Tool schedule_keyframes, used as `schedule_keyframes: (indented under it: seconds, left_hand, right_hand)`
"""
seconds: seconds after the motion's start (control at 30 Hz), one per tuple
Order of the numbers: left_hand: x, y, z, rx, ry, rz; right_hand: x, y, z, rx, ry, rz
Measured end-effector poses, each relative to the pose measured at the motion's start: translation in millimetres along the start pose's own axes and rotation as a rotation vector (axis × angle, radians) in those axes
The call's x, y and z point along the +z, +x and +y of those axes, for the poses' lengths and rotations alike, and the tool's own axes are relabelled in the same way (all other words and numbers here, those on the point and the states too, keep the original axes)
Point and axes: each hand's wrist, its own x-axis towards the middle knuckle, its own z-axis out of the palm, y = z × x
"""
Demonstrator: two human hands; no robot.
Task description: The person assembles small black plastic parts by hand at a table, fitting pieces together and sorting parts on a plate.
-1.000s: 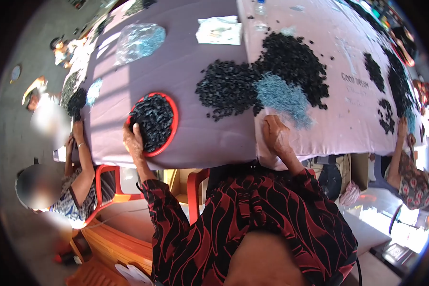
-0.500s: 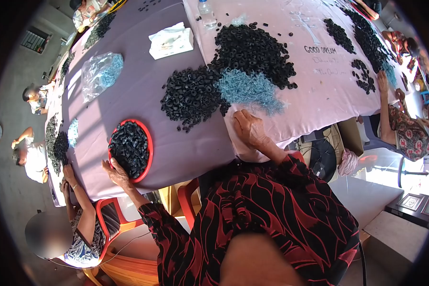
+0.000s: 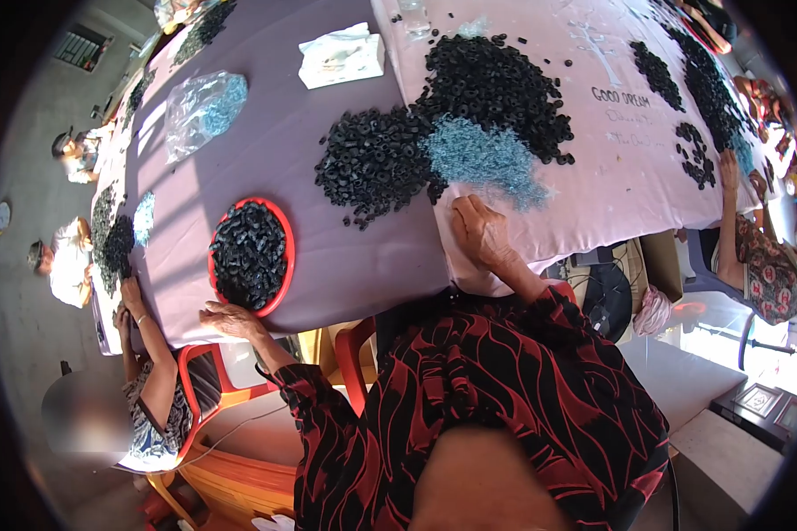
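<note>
A red basin [image 3: 290,257] full of small black ring-like pieces [image 3: 250,252] sits on the purple cloth at the left. Just below its near rim is my left hand [image 3: 230,319], fingers stretched out to the left with nothing visible in them. My right hand [image 3: 483,232] rests closed on the pink cloth, its fingers curled under; anything inside them is hidden. Right above it lies a heap of small light-blue pieces [image 3: 483,157], too fine to name. Black ring-like pieces form a large pile [image 3: 496,84] behind that heap and another pile [image 3: 363,164] to its left.
A clear plastic bag [image 3: 186,111] with blue pieces and a white tissue packet [image 3: 341,57] lie farther back. A clear bottle [image 3: 413,18] stands at the far edge. Other people work at both sides; one person's hands [image 3: 131,301] are at the left edge. A red chair [image 3: 354,354] is below.
My left hand has come away from the basin's rim and now lies lower beside it. The right hand stays closed near the blue heap. The whole view has shifted slightly.
</note>
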Motion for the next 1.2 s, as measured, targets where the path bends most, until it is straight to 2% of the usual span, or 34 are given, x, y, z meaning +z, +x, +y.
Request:
schedule_keyframes:
  seconds: [0.17, 0.23, 0.3, 0.33, 0.37, 0.4, 0.43, 0.5, 0.53, 0.6, 0.63, 0.67, 0.73, 0.93, 1.03, 1.1, 1.17, 1.2]
  left_hand:
    - [-12.6, -19.3, -6.5, 0.011, 0.08, 0.016]
    - [-17.9, -22.1, -10.7, -0.009, 0.066, -0.113]
    - [-20.1, -25.4, -11.5, -0.032, 0.081, -0.141]
    - [-20.6, -26.4, -12.0, 0.006, 0.009, -0.191]
    - [-27.2, -27.3, 4.4, -0.131, 0.02, -0.313]
    - [-15.0, -27.2, -16.5, -0.207, -0.271, -0.315]
    - [-26.0, -35.7, 5.3, -0.354, -0.451, -0.326]
    - [-16.1, -36.6, -9.3, -0.355, -0.506, -0.352]
    - [-25.8, -43.0, 9.0, -0.417, -0.483, -0.339]
    - [-19.5, -36.4, 4.5, -0.509, -0.591, -0.357]
    - [-26.4, -39.6, 18.0, -0.652, -0.572, -0.368]
    - [-28.6, -38.5, 16.3, -0.651, -0.571, -0.36]
    - [-30.3, -34.1, 12.1, -0.644, -0.666, -0.524]
    - [-20.4, -19.5, 3.8, -0.522, -0.571, -0.462]
    - [-18.2, -17.5, 1.2, -0.461, -0.432, -0.444]
    - [-13.5, -18.9, 0.2, -0.2, -0.177, -0.326]
    - [-10.8, -24.4, 7.0, 0.047, -0.026, -0.158]
    - [-15.8, -28.9, 10.9, 0.015, 0.066, -0.192]
  right_hand:
    - [-0.2, -1.2, 2.8, -0.013, 0.002, -0.005]
    - [-2.2, -1.5, 4.4, -0.022, -0.003, -0.007]
    - [-4.3, 0.2, 5.4, -0.039, -0.06, -0.022]
    - [-5.7, -2.6, 7.5, -0.125, -0.068, 0.021]
    - [-3.9, 1.0, 13.8, -0.116, -0.057, 0.031]
    - [-0.9, 6.7, 18.5, -0.105, -0.045, 0.039]
    - [-9.0, 9.2, 12.1, -0.091, -0.002, 0.026]
    - [-18.1, 4.6, 10.5, -0.086, 0.046, 0.026]
    - [-18.5, 3.1, 12.4, -0.095, 0.056, 0.042]
    - [-22.7, 3.7, 9.7, -0.034, 0.047, -0.026]
    - [-23.2, 5.8, 8.8, -0.024, 0.046, -0.03]
    - [-22.7, 7.4, 8.3, -0.013, 0.045, -0.034]
    - [-20.7, 7.0, 9.2, -0.035, 0.048, -0.014]
    - [-24.7, 9.7, 4.6, -0.049, 0.052, -0.009]
    - [-27.1, 9.5, 1.5, 0.055, 0.071, -0.11]
    - [-21.3, 8.5, 8.2, -0.051, 0.045, 0.0]
    - [-22.2, 8.9, 8.6, -0.043, 0.043, -0.006]
    - [-21.8, 8.9, 7.7, -0.037, 0.05, -0.014]
